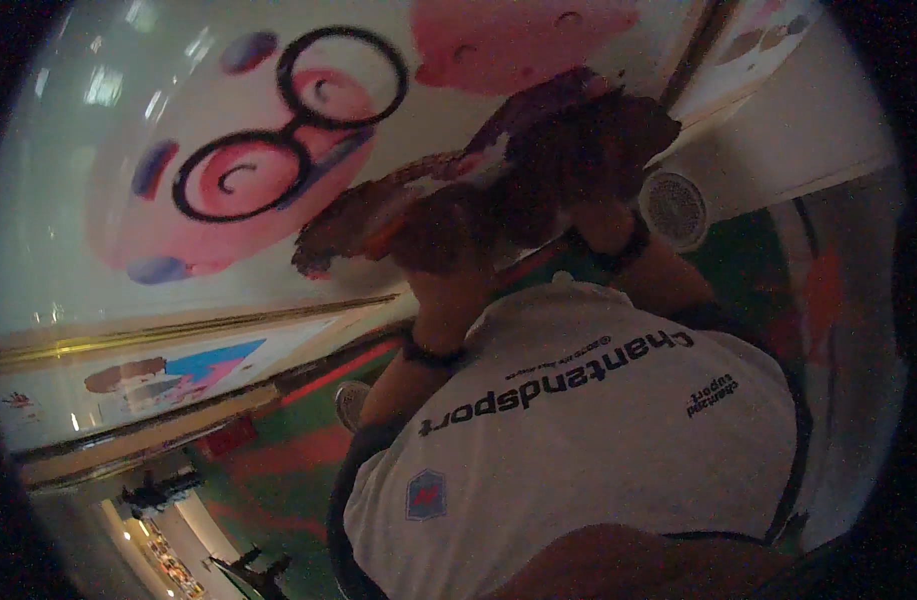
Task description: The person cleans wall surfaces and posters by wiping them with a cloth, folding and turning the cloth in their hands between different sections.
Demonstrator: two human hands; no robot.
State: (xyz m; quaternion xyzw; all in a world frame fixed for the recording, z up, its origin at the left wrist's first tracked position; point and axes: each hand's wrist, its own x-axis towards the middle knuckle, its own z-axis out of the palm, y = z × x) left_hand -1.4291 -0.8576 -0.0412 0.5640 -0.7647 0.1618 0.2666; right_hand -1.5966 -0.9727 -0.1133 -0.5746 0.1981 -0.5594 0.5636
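My left hand (447, 244) and my right hand (597, 169) reach forward side by side. Both are bunched in what looks like a dark brown and purple cloth (398, 199), with lighter patches along its far side. Deep shadow hides most of my fingers. The cloth lies against or just over a glossy white panel (225, 300); contact is hard to tell. Printed on that panel is a pink cartoon face (158, 232) with black round glasses (293, 135), left of the cloth. Dark bands circle both my wrists.
Yellowish trim (165, 330) edges the panel, and a second printed panel (173, 375) sits below it. Two mesh-topped shoes (674, 210) show on the green and red floor (293, 465). At lower left are lit shelves (165, 555) and dark furniture (252, 570).
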